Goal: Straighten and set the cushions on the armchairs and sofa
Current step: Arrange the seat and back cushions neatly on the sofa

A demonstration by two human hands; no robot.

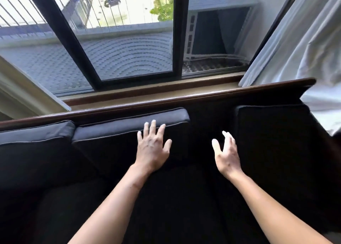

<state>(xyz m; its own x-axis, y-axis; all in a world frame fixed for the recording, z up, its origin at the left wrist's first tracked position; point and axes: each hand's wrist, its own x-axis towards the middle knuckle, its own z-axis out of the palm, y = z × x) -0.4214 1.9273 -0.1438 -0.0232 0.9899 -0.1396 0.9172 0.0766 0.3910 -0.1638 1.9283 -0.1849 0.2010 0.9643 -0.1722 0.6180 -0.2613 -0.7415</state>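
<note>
A dark sofa with a brown wooden back rail (184, 99) runs under a window. Three black back cushions lean against it: a left cushion (35, 144), a middle cushion (114, 133) and a right cushion (273, 138). A dark gap separates the middle and right cushions. My left hand (152, 148) lies flat, fingers spread, on the right part of the middle cushion's front face. My right hand (226, 154) hovers open, palm turned left, in front of the gap, just left of the right cushion and holding nothing. The seat cushions (177, 197) below are very dark.
Behind the rail sit a window sill (151, 91) and a black-framed sliding window (177, 31). A white curtain (304, 44) hangs at the right, draping onto the sofa's right end. A pale panel (27, 92) angles in at the left.
</note>
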